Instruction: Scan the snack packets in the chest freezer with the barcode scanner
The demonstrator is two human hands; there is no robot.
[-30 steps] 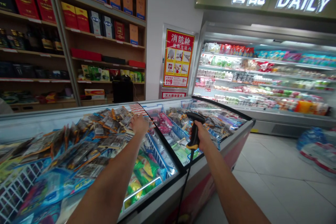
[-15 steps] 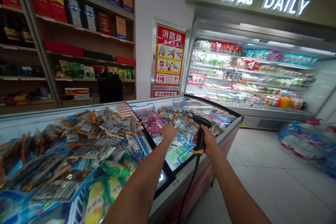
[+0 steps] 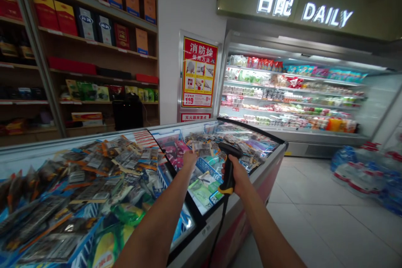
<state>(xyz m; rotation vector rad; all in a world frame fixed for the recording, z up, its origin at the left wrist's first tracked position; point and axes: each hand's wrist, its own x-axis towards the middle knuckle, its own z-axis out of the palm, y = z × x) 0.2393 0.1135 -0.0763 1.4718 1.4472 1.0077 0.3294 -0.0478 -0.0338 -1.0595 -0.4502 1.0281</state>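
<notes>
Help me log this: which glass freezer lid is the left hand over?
The right-hand glass lid, beyond the black divider; the left hand hovers over its pink packets.

Right hand (image 3: 237,176): grip closed round a black barcode scanner (image 3: 229,163).
Left hand (image 3: 190,160): resting on the chest freezer (image 3: 276,155) lid.
</notes>
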